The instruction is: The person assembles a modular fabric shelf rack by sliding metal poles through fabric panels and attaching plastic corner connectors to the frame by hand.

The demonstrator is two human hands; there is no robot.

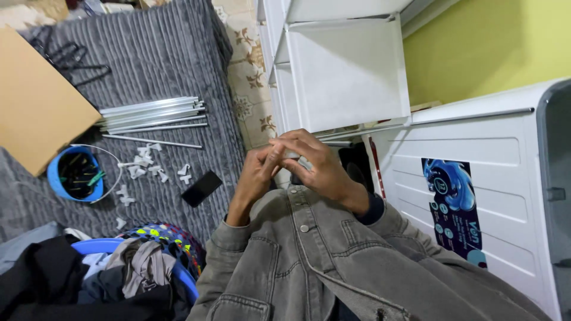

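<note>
My left hand (257,177) and my right hand (324,169) meet in the middle of the view, both in grey denim sleeves. Their fingertips pinch a small white plastic connector (299,159), mostly hidden by the fingers. Just behind the hands stands a white plastic shelf unit (345,71) with flat panels. More white connectors (143,166) lie scattered on a grey ribbed blanket (160,53) to the left, below a bundle of thin metal rods (151,113).
A black phone (201,188) lies on the blanket near the connectors. A blue bucket (56,181), a cardboard sheet (30,101) and black hangers (71,59) sit further left. A blue basket of clothes (189,285) is at the bottom left. A white washing machine (476,154) fills the right.
</note>
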